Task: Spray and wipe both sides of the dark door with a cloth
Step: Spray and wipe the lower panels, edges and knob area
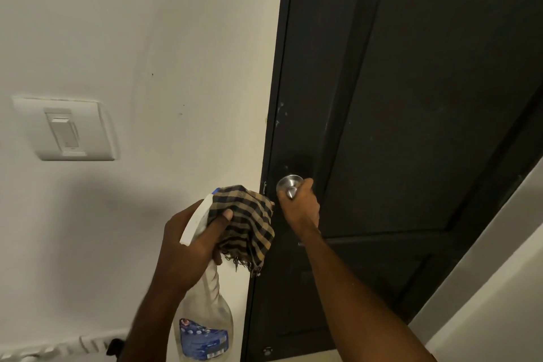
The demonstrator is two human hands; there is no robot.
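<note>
The dark panelled door [411, 97] fills the right half of the view, its left edge against the frame. My right hand [301, 206] is closed around the round silver door knob [289, 184] near that edge. My left hand [191, 241] grips the neck of a clear spray bottle [205, 320] with a white trigger head and a blue label, and pinches a black-and-tan checked cloth [249, 223] against it. The cloth hangs just left of the knob, its frayed edge dangling.
A white wall [147, 53] takes up the left side, with a white light switch [66, 129] at mid height. Pale wall surfaces [499, 288] show at the lower right past the door. A small metal stopper [267, 350] sits near the door's bottom.
</note>
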